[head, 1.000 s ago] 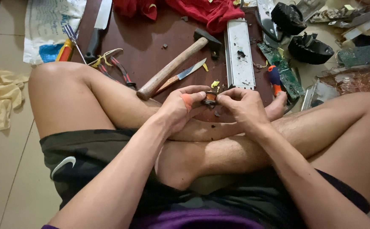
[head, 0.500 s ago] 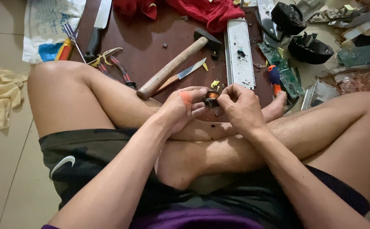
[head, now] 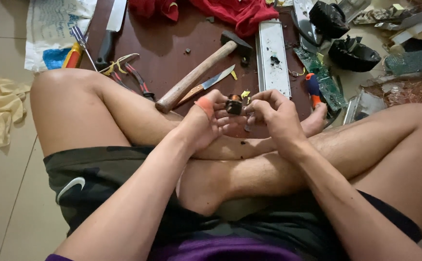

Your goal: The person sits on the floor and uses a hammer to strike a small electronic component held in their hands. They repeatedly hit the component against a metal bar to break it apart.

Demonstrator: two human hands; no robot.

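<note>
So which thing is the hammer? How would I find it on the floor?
Look at the dark brown board in front of the person's crossed legs. The hammer lies slanted across its middle, beside a small knife. It alone has a long, pale wooden handle with a black metal head.

One head camera looks steeply down, close over crossed legs (head: 124, 121), facing tools on the floor (head: 3, 203) ahead.

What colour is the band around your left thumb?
Orange-red, on the left hand's thumb, clearest in the head view.
</note>
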